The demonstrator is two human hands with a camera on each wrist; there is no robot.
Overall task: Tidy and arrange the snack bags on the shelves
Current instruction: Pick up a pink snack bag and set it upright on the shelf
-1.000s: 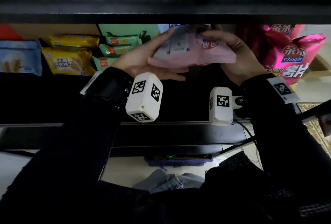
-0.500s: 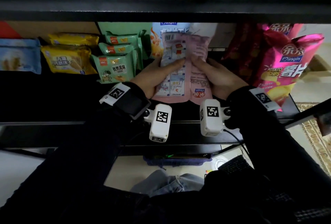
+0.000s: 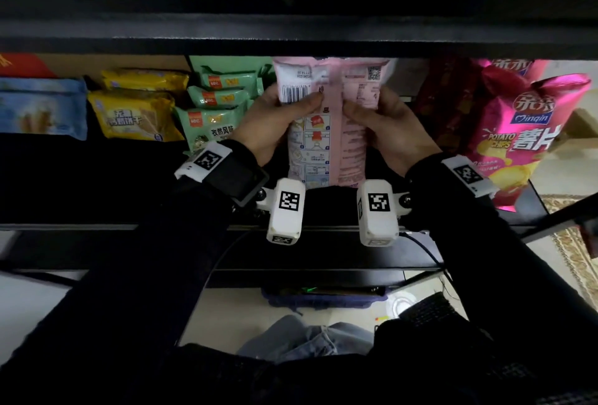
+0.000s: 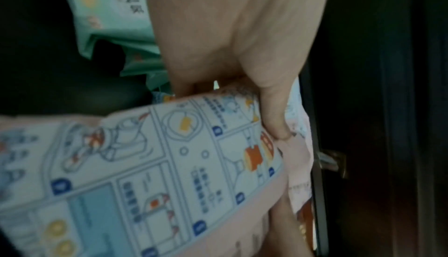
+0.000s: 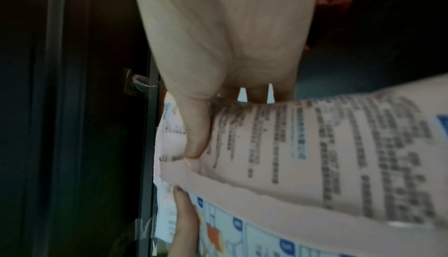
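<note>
A pale pink snack bag (image 3: 326,120) stands upright on the dark shelf (image 3: 97,178), its printed back with barcode and cartoon panels facing me. My left hand (image 3: 278,120) grips its left side, thumb on the front. My right hand (image 3: 385,126) grips its right side the same way. The left wrist view shows the bag's cartoon panels (image 4: 150,175) under my left thumb (image 4: 274,119). The right wrist view shows the bag's text side (image 5: 315,155) under my right thumb (image 5: 196,136). The bag's top edge goes behind the upper shelf board.
Left of the bag stand several green packs (image 3: 213,107), then yellow packs (image 3: 136,113) and a blue pack (image 3: 38,110). A magenta chip bag (image 3: 524,133) leans at the right end. The upper shelf board (image 3: 291,32) hangs low overhead.
The pink bag went from lying flat and raised in my hands to upright on the shelf, then further back. Both hands moved up its sides and forward with it.
</note>
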